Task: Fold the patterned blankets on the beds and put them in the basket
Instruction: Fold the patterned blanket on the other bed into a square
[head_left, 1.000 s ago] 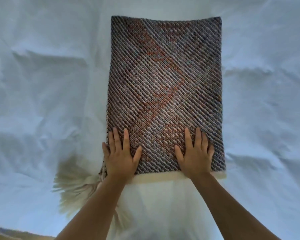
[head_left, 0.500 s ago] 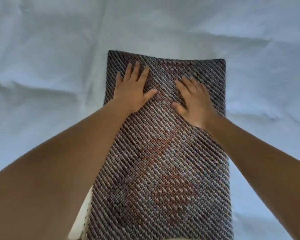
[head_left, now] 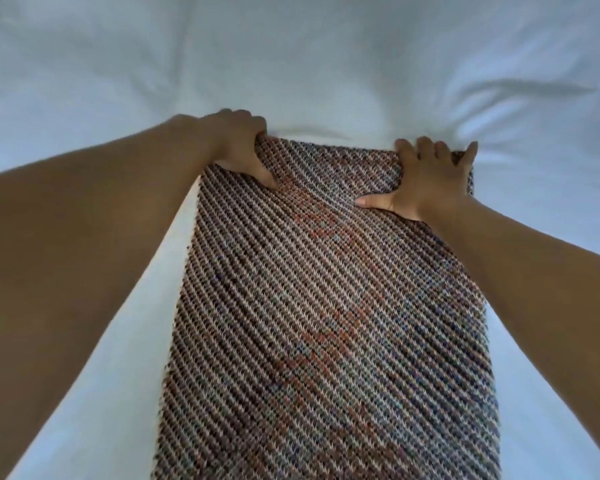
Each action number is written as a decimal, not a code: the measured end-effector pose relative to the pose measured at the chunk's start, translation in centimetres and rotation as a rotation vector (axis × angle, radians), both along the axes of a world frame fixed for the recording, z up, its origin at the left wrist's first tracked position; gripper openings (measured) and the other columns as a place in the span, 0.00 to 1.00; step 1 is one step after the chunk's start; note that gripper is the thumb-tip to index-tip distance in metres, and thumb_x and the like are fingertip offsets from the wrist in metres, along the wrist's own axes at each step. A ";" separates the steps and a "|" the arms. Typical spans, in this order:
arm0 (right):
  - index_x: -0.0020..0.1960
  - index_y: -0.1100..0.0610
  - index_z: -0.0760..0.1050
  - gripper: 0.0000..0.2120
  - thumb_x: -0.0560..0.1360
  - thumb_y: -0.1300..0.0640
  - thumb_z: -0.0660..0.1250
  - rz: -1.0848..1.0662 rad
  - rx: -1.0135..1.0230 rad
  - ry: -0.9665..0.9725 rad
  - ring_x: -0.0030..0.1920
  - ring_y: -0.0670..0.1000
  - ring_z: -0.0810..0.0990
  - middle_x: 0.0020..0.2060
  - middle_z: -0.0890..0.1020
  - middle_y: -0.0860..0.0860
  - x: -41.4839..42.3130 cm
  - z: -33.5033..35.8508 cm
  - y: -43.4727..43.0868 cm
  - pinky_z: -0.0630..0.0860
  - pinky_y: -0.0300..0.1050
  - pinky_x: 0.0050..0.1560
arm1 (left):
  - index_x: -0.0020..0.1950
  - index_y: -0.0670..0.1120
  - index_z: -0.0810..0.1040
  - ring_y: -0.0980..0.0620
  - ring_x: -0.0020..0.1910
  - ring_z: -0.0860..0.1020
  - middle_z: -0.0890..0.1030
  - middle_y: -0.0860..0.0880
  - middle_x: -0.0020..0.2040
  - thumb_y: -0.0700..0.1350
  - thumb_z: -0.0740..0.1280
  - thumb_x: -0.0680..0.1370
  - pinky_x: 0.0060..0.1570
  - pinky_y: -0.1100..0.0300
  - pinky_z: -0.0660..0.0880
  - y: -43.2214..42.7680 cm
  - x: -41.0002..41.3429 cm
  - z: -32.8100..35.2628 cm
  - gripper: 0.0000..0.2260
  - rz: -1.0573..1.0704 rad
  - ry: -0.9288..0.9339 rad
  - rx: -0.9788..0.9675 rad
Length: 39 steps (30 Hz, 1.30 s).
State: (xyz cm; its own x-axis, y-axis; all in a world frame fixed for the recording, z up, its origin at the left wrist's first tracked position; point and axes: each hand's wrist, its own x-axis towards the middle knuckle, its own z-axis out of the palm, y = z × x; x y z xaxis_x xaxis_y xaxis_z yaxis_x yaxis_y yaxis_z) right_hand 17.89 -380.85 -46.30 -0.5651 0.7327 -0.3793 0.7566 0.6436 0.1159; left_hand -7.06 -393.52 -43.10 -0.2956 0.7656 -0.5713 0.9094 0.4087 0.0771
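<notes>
A patterned blanket, woven in grey-brown diagonal stripes with orange patches, lies folded into a long strip on the white bed. It runs from the bottom of the view up to its far edge. My left hand grips the far left corner, fingers curled over the edge and thumb on top. My right hand holds the far right corner, fingers over the edge and thumb stretched flat on the weave. No basket is in view.
The white bed sheet spreads wrinkled all around the blanket, with creases radiating from the far edge where my hands press.
Both hands slid from the blanket's near end up its length to the far edge. They went from lying flat on the weave to curling over the far corners.
</notes>
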 end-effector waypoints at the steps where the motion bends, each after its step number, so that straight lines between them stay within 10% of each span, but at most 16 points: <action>1: 0.74 0.51 0.52 0.63 0.47 0.16 0.46 -0.001 0.012 -0.011 0.72 0.60 0.58 0.72 0.61 0.56 -0.2 0.4 -0.1 0.40 0.70 0.68 | 0.60 0.48 0.69 0.44 0.52 0.72 0.74 0.46 0.55 0.67 0.72 0.59 0.54 0.50 0.70 0.0 0.3 0.2 0.37 -0.009 -0.011 -0.027; 8: 0.59 0.57 0.70 0.43 0.60 0.24 0.61 0.013 0.103 0.020 0.60 0.59 0.71 0.52 0.78 0.56 -0.2 3.7 -2.0 0.51 0.65 0.68 | 0.45 0.43 0.73 0.46 0.37 0.71 0.77 0.46 0.39 0.52 0.66 0.72 0.44 0.53 0.66 -3.5 5.0 1.1 0.12 -0.138 0.362 0.262; 16: 0.41 0.55 0.70 0.11 0.69 0.48 0.66 0.137 0.259 0.359 0.47 0.60 0.75 0.35 0.72 0.53 5.7 10.2 -6.5 0.59 0.56 0.59 | 0.43 0.43 0.70 0.40 0.41 0.76 0.78 0.41 0.40 0.58 0.68 0.71 0.38 0.54 0.63 -9.9 6.8 7.8 0.19 0.022 0.409 0.542; 22: 0.39 0.57 0.69 0.10 0.67 0.53 0.68 0.163 0.304 0.467 0.39 0.58 0.73 0.33 0.68 0.52 12.6 15.7 -13.6 0.55 0.48 0.44 | 0.49 0.40 0.71 0.39 0.44 0.74 0.75 0.40 0.44 0.43 0.67 0.71 0.36 0.53 0.64 -17.4 13.0 14.4 0.11 0.080 0.319 0.692; 29: 0.45 0.61 0.74 0.14 0.64 0.56 0.72 0.098 0.296 0.542 0.42 0.61 0.76 0.38 0.77 0.58 20.3 18.4 -23.5 0.65 0.53 0.46 | 0.43 0.41 0.73 0.42 0.39 0.74 0.74 0.42 0.39 0.51 0.71 0.70 0.34 0.52 0.69 -28.1 20.9 17.2 0.15 0.096 0.272 0.776; 33: 0.42 0.61 0.72 0.17 0.59 0.59 0.76 0.098 0.232 0.527 0.41 0.62 0.76 0.38 0.77 0.59 25.1 16.7 -29.1 0.68 0.56 0.48 | 0.41 0.38 0.75 0.39 0.34 0.75 0.75 0.39 0.36 0.33 0.73 0.61 0.30 0.52 0.72 -35.2 26.2 15.0 0.12 0.067 0.278 0.780; 39: 0.47 0.62 0.71 0.11 0.66 0.64 0.67 0.095 0.056 0.327 0.49 0.62 0.74 0.46 0.76 0.61 29.0 10.0 -36.5 0.67 0.53 0.47 | 0.54 0.40 0.76 0.39 0.49 0.73 0.76 0.40 0.50 0.32 0.66 0.67 0.43 0.47 0.70 -43.5 31.3 7.0 0.15 0.260 0.230 0.377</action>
State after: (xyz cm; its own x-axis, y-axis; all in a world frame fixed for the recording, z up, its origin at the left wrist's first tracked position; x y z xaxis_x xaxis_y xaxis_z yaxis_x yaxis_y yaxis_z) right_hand 46.87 -417.39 -36.34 -0.7166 0.6858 -0.1270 0.6967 0.7122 -0.0857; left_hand 24.25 -437.02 -36.10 -0.5891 0.7904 -0.1677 0.7923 0.6058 0.0722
